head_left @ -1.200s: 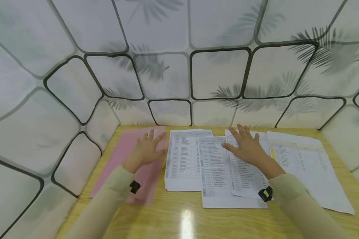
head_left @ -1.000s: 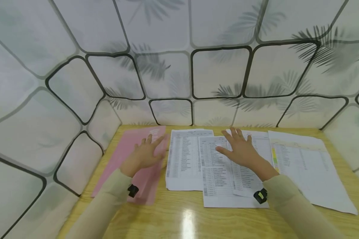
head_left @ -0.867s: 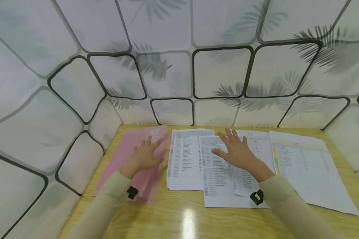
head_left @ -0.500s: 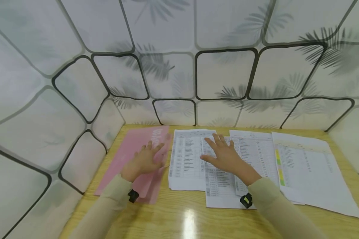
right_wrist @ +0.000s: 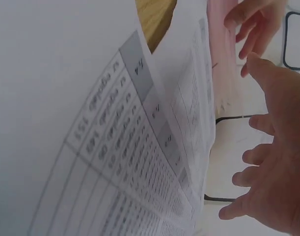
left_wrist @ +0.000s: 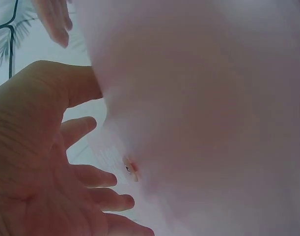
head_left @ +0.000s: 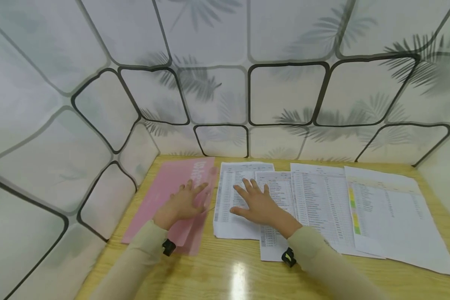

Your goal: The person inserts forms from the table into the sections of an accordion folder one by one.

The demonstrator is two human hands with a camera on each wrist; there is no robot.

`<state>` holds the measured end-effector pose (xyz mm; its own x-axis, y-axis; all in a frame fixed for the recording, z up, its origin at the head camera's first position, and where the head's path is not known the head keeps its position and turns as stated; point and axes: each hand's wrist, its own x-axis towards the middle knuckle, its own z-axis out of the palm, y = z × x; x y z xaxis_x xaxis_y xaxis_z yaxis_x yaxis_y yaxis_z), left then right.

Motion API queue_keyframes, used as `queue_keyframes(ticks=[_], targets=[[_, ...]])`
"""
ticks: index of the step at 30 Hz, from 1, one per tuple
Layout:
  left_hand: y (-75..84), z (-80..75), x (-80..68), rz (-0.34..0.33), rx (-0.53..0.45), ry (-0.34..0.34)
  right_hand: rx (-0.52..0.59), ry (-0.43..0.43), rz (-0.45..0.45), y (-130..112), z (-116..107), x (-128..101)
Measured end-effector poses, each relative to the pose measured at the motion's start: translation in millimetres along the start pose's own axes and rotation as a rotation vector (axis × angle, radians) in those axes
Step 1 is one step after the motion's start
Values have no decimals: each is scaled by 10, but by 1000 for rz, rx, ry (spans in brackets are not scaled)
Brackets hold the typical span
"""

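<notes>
A pink translucent folder (head_left: pixel 161 183) lies at the left of the table, with pale lettering near its top. My left hand (head_left: pixel 181 202) is over its right half, fingers spread, holding nothing. Four-cornered printed sheets lie to the right in an overlapping row. My right hand (head_left: pixel 260 206) is spread over the overlap of the leftmost printed stack (head_left: pixel 230 229) and the narrow second sheet (head_left: pixel 273 183). In the right wrist view the right hand (right_wrist: pixel 282 162) shows straight fingers and a bare palm above the printed rows. The left wrist view shows the left hand (left_wrist: pixel 46 172) beside the folder (left_wrist: pixel 213 123).
A third printed sheet (head_left: pixel 316 200) and a wider one (head_left: pixel 397 225) with yellow and green marks at its left edge lie at the right. The wooden table (head_left: pixel 210 275) ends at a patterned wall covering (head_left: pixel 285 91) behind and at the left.
My right hand has swept left from over the third sheet to the leftmost stack, uncovering the sheets at right. The left hand stays over the folder. The view has shifted slightly.
</notes>
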<state>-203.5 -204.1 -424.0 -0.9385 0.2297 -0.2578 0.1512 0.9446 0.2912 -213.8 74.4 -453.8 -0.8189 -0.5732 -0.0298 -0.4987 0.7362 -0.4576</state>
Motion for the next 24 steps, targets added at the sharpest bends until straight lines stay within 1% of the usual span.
queue_keyframes(ticks=[3,8,12,20,24], targets=[[-16,18,10,12,0,2,-4,-35,-9,-99,90,68],[-44,40,6,57,-8,20,-39,-81,-32,-270,250,179],[-40,45,0,66,-29,16,-64,-107,-59,-373,349,236],[-45,29,-10,95,-49,22,-78,-121,-76,-440,512,291],[-76,21,-11,77,-61,10,-91,-132,-82,-458,567,298]])
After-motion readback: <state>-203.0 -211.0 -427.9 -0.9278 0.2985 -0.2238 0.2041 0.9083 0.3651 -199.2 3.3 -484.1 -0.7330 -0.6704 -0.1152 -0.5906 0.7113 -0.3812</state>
